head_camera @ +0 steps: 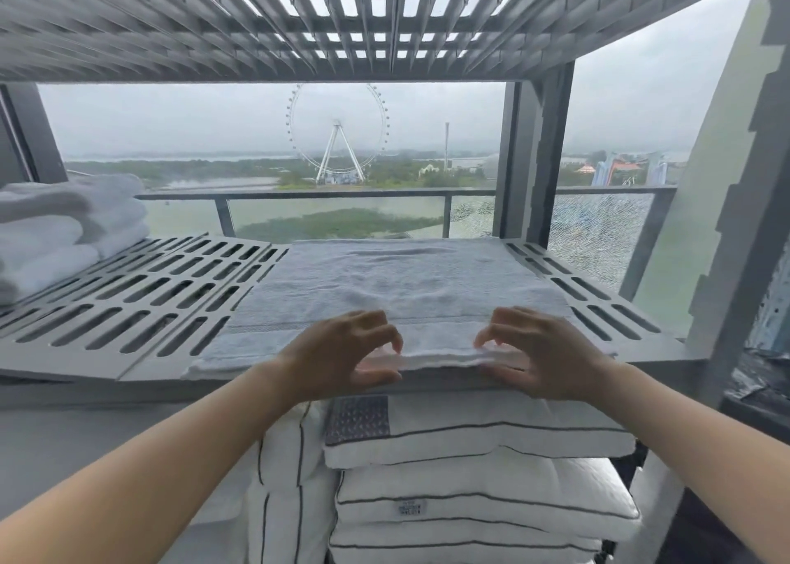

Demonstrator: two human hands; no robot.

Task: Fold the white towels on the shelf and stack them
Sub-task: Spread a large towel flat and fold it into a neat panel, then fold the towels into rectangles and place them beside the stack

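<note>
The near edge of the white towel [406, 281], spread flat on the slotted shelf [128, 307], is being pinched by the curled fingers of the left hand [342, 352] and the right hand [540, 350]. Folded towels [64, 230] are being carried at the shelf's left end. The small label [409, 508] on the pillows [491, 495] below cannot be read.

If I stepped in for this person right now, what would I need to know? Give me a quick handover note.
Left hand: pinches the near edge of the towel, fingers on top, thumb beneath.
Right hand: pinches the same edge, further right.
The towel lies flat on the shelf, layered at its near edge, so seemingly part-folded.
Done: a folded stack sits at the shelf's far left.
Left to do: finish folding this towel, then set it on the stack.
</note>
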